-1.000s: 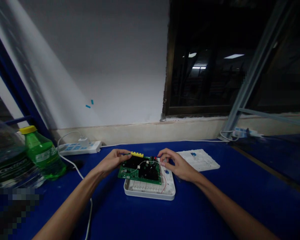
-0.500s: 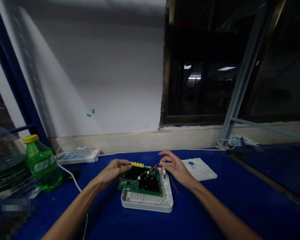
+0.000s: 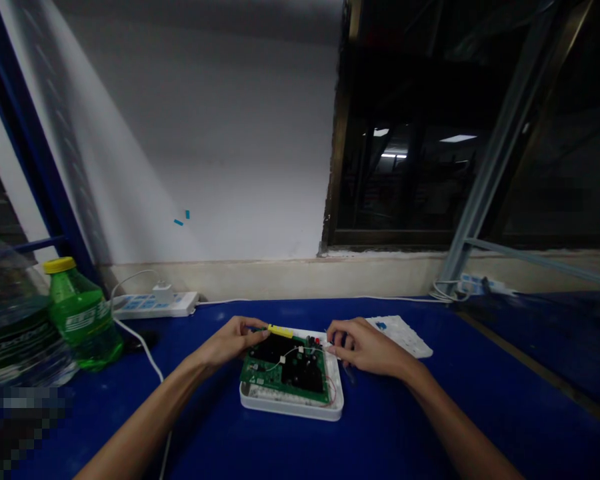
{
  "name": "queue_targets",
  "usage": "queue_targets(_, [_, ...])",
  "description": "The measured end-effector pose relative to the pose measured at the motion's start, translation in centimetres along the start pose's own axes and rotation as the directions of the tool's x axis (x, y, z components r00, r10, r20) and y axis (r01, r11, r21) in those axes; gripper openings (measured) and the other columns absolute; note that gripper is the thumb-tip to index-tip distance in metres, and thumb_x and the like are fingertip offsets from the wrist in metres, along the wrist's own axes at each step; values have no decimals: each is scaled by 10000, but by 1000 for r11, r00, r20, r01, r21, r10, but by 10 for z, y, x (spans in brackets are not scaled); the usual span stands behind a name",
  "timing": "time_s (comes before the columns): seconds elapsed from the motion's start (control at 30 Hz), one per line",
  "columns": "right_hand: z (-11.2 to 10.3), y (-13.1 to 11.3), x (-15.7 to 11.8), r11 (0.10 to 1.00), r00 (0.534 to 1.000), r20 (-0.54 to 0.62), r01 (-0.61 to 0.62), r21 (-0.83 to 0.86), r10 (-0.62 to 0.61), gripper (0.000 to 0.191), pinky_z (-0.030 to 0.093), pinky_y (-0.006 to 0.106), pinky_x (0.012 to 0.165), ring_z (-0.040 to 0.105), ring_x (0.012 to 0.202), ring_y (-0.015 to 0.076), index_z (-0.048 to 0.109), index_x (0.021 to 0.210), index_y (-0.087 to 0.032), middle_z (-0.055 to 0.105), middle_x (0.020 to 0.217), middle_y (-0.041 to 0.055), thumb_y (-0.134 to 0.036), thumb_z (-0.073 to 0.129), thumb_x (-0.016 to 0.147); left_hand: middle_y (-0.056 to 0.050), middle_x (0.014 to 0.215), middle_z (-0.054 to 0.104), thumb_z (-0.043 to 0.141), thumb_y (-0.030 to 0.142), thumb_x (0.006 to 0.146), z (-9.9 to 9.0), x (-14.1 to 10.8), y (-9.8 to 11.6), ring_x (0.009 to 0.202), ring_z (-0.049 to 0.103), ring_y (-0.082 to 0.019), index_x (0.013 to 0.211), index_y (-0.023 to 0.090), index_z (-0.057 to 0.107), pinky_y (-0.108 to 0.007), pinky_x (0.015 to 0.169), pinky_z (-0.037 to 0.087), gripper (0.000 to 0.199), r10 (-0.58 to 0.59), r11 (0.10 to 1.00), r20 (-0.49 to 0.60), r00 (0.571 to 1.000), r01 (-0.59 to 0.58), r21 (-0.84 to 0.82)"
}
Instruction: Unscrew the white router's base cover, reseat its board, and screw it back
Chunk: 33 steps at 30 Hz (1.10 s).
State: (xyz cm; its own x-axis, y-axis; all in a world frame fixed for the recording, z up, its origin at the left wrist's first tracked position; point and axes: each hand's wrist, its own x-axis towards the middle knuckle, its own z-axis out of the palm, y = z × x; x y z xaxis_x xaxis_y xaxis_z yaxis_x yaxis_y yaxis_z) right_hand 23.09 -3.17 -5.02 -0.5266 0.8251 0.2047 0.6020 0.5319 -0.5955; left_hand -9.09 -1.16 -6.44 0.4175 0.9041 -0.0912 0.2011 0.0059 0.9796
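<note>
A green circuit board (image 3: 285,377) with black square patches and thin white wires rests in a shallow white plastic housing (image 3: 291,408). My left hand (image 3: 233,341) grips the board's far left edge, right by a yellow connector strip (image 3: 280,331). My right hand (image 3: 364,347) has its fingertips at the board's far right corner, close to a small red part. The fingers hide that corner and the housing's rim beneath them. A thin red wire (image 3: 334,391) loops inside the housing.
A white perforated panel (image 3: 403,335) with a small blue piece lies behind my right hand on the blue table (image 3: 420,420). At left stand a large water bottle (image 3: 15,333) and a green bottle (image 3: 83,317). A power strip (image 3: 155,305) sits against the wall.
The circuit board has come down from above the housing and now lies in it. Both hands have lowered with it, and my right hand has moved slightly rightward.
</note>
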Motion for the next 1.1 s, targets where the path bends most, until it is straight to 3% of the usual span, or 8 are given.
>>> queue_targets(0.23, [2,-12,1,979,995,-69,57,-198,-72,156,403,261,598,606,617,151,707,869,-229,662,672,-4,-343,605,905,-130,942,755,771,579,733,3,0,0,764,697,-239,1091,135,701,-304,664,475,575,-14,1000,46,999,15,-18])
queue_targets(0.3, [8,-17,3,978,987,-103,102,-180,-122,124,423,273,659,616,709,166,704,893,-227,679,771,10,-337,651,874,-129,939,754,771,577,734,3,0,-1,761,693,-236,1083,136,708,-308,670,477,566,-20,999,48,999,22,-29])
queue_targets(0.43, [23,-18,7,979,982,-58,173,-108,-180,164,446,310,794,622,892,206,707,930,-225,689,911,34,-322,738,801,-126,938,752,766,573,746,4,1,-3,728,674,-208,1062,136,721,-281,638,456,541,-13,999,54,998,15,-52])
queue_targets(0.63, [27,-6,9,995,994,-53,96,-18,-97,168,439,297,737,625,820,194,755,910,-230,700,868,31,-356,756,798,-97,863,750,791,589,704,7,0,-2,639,635,-176,1057,139,719,-250,572,424,576,-69,997,44,997,70,-37])
queue_targets(0.83, [20,-8,11,997,995,-78,62,40,-59,140,435,273,686,633,787,182,776,937,-220,727,866,44,-246,664,857,-106,925,751,780,554,736,1,4,-8,742,670,-208,1090,134,702,-272,637,455,555,-22,1000,59,998,23,-18])
queue_targets(1.1, [33,2,14,991,988,-100,127,52,-121,137,456,278,765,652,842,180,751,942,-226,721,885,26,-209,740,806,-103,925,755,786,566,721,7,1,-4,723,670,-208,1071,139,703,-261,604,446,559,-94,995,43,995,96,-27])
